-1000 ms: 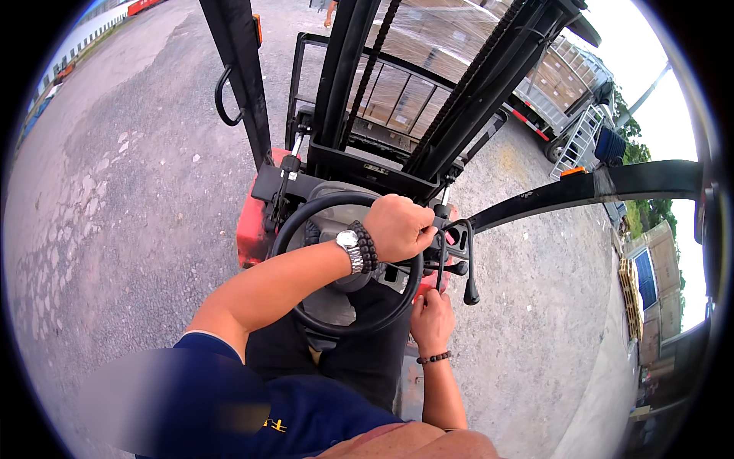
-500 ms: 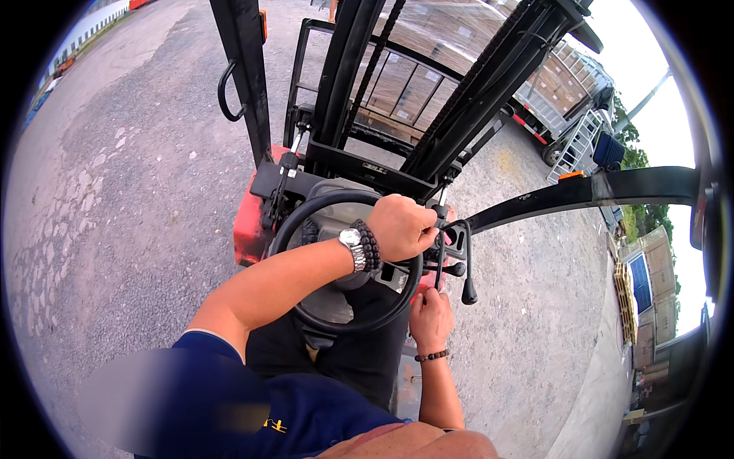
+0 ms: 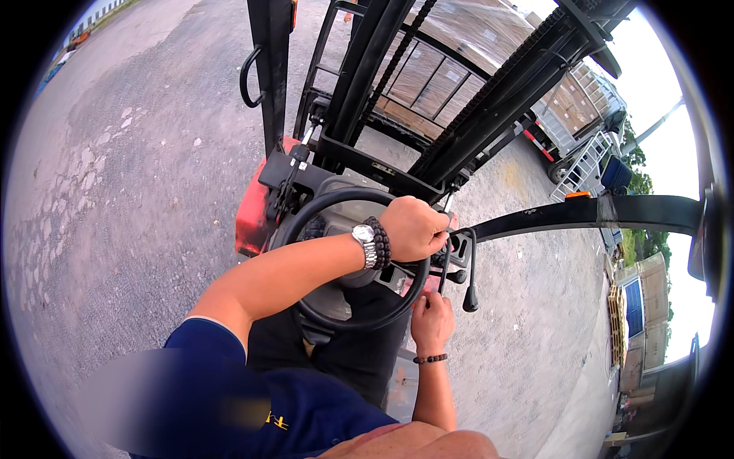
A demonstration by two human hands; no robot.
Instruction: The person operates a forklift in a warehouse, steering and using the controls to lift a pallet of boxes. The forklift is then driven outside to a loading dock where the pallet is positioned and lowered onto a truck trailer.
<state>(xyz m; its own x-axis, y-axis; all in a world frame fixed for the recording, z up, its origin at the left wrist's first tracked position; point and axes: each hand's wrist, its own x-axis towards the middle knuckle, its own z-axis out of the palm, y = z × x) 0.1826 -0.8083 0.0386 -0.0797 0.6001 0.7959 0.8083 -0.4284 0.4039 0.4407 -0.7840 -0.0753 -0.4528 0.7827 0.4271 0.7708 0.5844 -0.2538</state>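
Observation:
A black steering wheel [image 3: 336, 196] of a red forklift is in front of me. My left hand [image 3: 415, 228], with a metal watch and dark bead bracelets at its wrist, is closed on the wheel's upper right rim; the arm crosses over the wheel. Lower down on the right, my right hand [image 3: 433, 321] grips the end of a thin black lever [image 3: 445, 269], whose tip its fingers hide. Just beside it stand a bent control lever [image 3: 471, 297] with a long black grip and a shorter black-knobbed lever [image 3: 457, 276].
Ahead rises the black mast [image 3: 367, 73] with chains and a load guard. Beyond it are film-wrapped cartons [image 3: 478, 34]. A truck [image 3: 569, 115] with boxes and a ladder [image 3: 585, 164] stand ahead right. Wooden pallets [image 3: 617, 325] lie far right. Grey gravel ground [image 3: 153, 229] surrounds the forklift.
The view has shifted a little, so the mast and truck appear farther right. Both hands keep their holds on the wheel and the lever.

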